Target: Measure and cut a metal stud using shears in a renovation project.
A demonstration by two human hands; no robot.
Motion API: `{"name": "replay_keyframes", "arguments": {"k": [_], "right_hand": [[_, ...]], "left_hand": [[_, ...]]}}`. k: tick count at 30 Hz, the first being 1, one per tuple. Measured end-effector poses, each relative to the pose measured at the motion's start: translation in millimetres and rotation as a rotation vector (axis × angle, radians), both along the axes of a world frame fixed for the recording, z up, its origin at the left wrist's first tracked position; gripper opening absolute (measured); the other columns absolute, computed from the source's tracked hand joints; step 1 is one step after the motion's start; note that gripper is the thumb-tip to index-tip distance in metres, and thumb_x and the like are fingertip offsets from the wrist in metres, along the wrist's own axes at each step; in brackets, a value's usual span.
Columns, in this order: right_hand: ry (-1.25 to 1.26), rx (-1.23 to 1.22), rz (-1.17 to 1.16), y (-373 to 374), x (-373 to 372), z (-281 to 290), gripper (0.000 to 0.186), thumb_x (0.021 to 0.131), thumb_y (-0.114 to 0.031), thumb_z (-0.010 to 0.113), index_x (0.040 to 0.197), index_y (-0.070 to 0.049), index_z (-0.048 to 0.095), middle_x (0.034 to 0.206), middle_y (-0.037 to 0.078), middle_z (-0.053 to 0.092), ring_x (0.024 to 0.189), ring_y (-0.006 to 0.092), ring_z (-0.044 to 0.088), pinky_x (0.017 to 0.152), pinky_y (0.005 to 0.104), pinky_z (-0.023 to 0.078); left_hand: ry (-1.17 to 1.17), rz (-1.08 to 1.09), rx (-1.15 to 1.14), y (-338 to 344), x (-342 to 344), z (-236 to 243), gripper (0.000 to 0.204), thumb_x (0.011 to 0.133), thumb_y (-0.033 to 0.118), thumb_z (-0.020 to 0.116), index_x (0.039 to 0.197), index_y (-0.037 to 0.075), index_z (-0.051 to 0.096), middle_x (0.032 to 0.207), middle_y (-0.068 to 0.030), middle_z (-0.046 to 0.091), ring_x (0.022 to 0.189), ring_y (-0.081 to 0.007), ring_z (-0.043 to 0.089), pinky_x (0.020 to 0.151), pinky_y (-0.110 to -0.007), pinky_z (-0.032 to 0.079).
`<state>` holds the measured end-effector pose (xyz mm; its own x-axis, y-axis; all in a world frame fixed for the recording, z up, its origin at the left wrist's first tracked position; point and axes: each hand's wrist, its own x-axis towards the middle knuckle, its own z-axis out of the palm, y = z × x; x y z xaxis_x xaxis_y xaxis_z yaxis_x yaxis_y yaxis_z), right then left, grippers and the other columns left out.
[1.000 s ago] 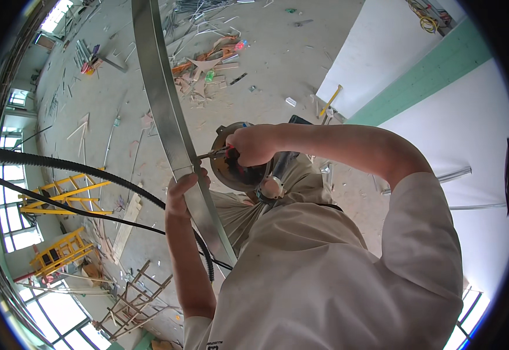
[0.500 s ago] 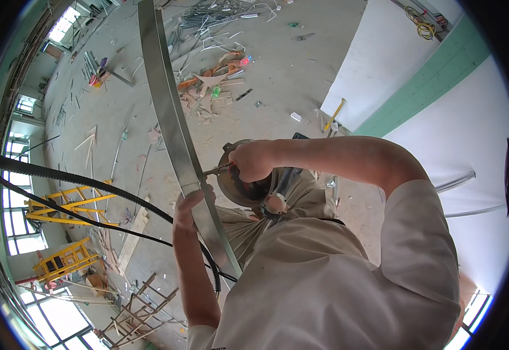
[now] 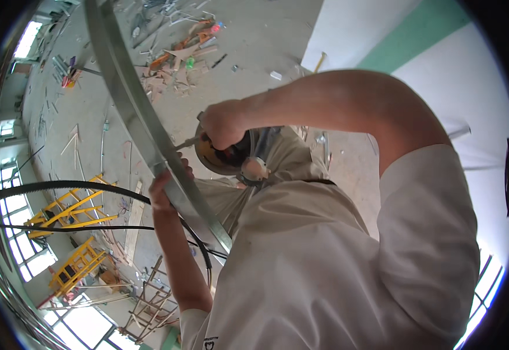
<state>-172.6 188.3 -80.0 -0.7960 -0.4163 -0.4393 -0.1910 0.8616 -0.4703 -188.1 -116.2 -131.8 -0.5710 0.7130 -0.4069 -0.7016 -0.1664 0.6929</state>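
A long silver metal channel [image 3: 132, 114] slants from the upper left down to my waist. My left hand [image 3: 164, 181] is wrapped round it, with the thumb on one face and fingers showing past the other edge. My right hand [image 3: 222, 123] is closed on a thin metal tool [image 3: 185, 143], whose narrow end reaches the channel's edge just above my left hand. The fist hides its handle, so its exact kind does not show. Below that fist, at my waist, is a dark round-rimmed thing [image 3: 211, 160] with a smaller round piece [image 3: 254, 170] beside it.
Black hoses [image 3: 62, 185] cross from the left behind the channel. Yellow ladder-like frames [image 3: 71, 213] and a rough wooden frame [image 3: 152, 303] stand at lower left. Scrap boards [image 3: 178, 55] litter the floor ahead. A white wall with a green band [image 3: 412, 35] rises at right.
The channel and both my hands have shifted left in view, my right hand also upward. The channel leans more to the left. The tool's tip stays by its edge, and both grips hold.
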Motion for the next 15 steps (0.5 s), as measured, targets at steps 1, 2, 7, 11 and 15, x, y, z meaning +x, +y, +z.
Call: {"name": "replay_keyframes", "arguments": {"k": [1, 2, 7, 11, 15], "right_hand": [[0.039, -0.063, -0.012, 1, 1, -13, 0.032, 0.086, -0.026, 0.064, 0.104, -0.006, 0.081, 0.100, 0.013, 0.079, 0.086, 0.0368, 0.067, 0.081, 0.0452, 0.056], [0.027, -0.080, -0.006, -6, 3, -5, 0.032, 0.086, -0.026, 0.064, 0.104, -0.006, 0.081, 0.100, 0.013, 0.079, 0.086, 0.0368, 0.067, 0.081, 0.0452, 0.056], [-0.046, 0.103, 0.135, -16, -6, 19, 0.032, 0.091, -0.026, 0.060, 0.103, -0.006, 0.081, 0.099, 0.014, 0.078, 0.086, 0.0356, 0.066, 0.081, 0.0465, 0.055], [0.020, 0.175, 0.347, -31, -17, 7, 0.033, 0.092, -0.026, 0.058, 0.103, -0.005, 0.081, 0.098, 0.014, 0.078, 0.084, 0.0352, 0.066, 0.080, 0.0467, 0.054], [0.035, 0.167, 0.394, -36, -15, 11, 0.034, 0.093, -0.027, 0.057, 0.102, -0.005, 0.081, 0.098, 0.013, 0.078, 0.083, 0.0348, 0.065, 0.080, 0.0458, 0.054]], "left_hand": [[-0.010, -0.016, 0.043, 0, 2, -1, 0.069, 0.089, 0.029, 0.070, 0.147, -0.002, 0.050, 0.122, -0.0172, 0.064, 0.102, -0.0283, 0.065, 0.092, -0.040, 0.052], [-0.018, -0.006, 0.084, -5, 5, -2, 0.071, 0.089, 0.030, 0.070, 0.148, -0.003, 0.049, 0.123, -0.0177, 0.063, 0.103, -0.0282, 0.064, 0.092, -0.040, 0.052], [0.002, -0.022, 0.196, 3, 3, 4, 0.075, 0.089, 0.034, 0.070, 0.150, -0.004, 0.047, 0.125, -0.0180, 0.061, 0.105, -0.0277, 0.062, 0.094, -0.040, 0.049], [0.034, -0.010, 0.208, 3, 6, 6, 0.077, 0.089, 0.037, 0.069, 0.150, -0.004, 0.047, 0.126, -0.0174, 0.060, 0.107, -0.0275, 0.061, 0.096, -0.040, 0.048], [0.059, -0.020, 0.183, 1, 8, 7, 0.077, 0.089, 0.038, 0.069, 0.150, -0.004, 0.047, 0.126, -0.0173, 0.060, 0.106, -0.0278, 0.061, 0.096, -0.040, 0.048]]}}
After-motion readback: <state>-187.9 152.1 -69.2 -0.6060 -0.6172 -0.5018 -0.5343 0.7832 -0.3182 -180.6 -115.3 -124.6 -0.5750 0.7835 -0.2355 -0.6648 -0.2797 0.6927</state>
